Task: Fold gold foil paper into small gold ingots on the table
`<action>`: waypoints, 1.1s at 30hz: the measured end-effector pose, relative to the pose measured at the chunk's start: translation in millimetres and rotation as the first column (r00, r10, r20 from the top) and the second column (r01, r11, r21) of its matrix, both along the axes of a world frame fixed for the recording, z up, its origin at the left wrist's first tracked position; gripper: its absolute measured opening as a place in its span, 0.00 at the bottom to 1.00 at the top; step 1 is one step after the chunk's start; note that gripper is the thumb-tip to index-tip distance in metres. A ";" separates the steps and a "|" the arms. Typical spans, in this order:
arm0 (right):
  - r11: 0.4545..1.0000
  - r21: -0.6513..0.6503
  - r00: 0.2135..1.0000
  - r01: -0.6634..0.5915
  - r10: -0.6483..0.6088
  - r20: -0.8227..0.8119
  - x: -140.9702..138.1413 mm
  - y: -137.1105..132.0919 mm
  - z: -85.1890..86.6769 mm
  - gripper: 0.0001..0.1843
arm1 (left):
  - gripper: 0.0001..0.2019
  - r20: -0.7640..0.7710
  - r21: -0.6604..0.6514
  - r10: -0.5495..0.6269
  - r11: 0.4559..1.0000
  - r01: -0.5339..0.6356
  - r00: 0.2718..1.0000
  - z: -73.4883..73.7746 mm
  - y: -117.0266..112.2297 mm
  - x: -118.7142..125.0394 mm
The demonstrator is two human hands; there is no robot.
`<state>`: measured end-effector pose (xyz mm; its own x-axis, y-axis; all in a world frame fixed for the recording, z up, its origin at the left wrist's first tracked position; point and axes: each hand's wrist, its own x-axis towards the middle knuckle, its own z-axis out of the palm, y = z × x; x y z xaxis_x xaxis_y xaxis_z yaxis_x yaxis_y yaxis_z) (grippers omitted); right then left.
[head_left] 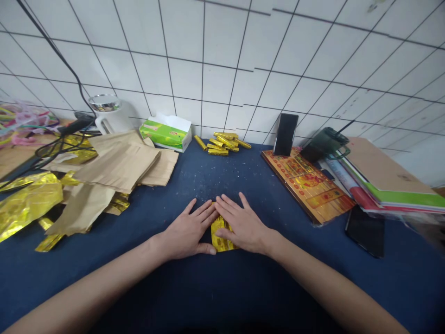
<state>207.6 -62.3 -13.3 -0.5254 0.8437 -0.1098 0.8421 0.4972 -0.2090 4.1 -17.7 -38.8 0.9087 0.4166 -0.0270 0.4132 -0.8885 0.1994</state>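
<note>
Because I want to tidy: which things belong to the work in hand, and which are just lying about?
In the work:
gold foil piece, touched by left hand and right hand
likely gold foil rolls, loose gold foil, brown paper

Apparently lying about:
tissue pack
white mug
upright phone
flat phone
dark green tumbler
patterned flat box

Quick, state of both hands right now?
Left hand: open, palm down, at the left edge of the gold foil.
Right hand: open, palm down over the foil.

Craft workspace: gold foil (219, 227), brown paper (120, 160)
</note>
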 end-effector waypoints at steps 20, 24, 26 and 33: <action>0.998 0.016 0.997 0.068 -0.069 0.035 25.6 -12.8 -17.5 0.36 | 0.39 -0.114 -0.021 0.039 0.999 -0.041 0.993 8.2 -0.2 -18.0; 0.997 0.019 0.997 0.073 -0.073 0.028 26.1 -13.3 -17.4 0.37 | 0.39 -0.122 -0.031 0.042 0.998 -0.046 0.992 7.6 -0.4 -17.2; 0.997 0.020 0.997 0.078 -0.079 0.024 26.4 -13.3 -17.0 0.36 | 0.39 -0.121 -0.038 0.042 0.998 -0.047 0.992 7.3 -0.6 -16.9; 0.997 -0.034 0.997 0.073 -0.073 0.010 29.7 -13.8 -14.2 0.36 | 0.39 -0.100 -0.060 0.045 0.997 -0.051 0.994 6.4 0.4 -17.4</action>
